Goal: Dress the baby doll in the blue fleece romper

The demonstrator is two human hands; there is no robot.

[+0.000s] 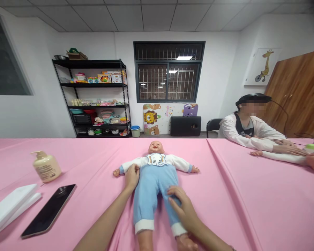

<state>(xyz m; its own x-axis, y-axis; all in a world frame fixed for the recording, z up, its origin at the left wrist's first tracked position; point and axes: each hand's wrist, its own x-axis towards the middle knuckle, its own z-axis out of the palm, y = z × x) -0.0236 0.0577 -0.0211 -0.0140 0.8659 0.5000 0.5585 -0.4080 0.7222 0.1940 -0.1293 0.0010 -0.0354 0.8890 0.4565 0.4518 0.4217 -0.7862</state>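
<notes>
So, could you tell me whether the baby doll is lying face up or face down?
Face up: the baby doll lies on its back, its face and elephant bib upward and both arms spread.

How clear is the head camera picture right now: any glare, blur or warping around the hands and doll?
Head view: even overhead lighting, no visible motion blur on the left hand or right hand; only soft shadows beside the baby doll; glare on the phone screen; wide-angle distortion bends the edges and folds of the pink tablecloth.
</notes>
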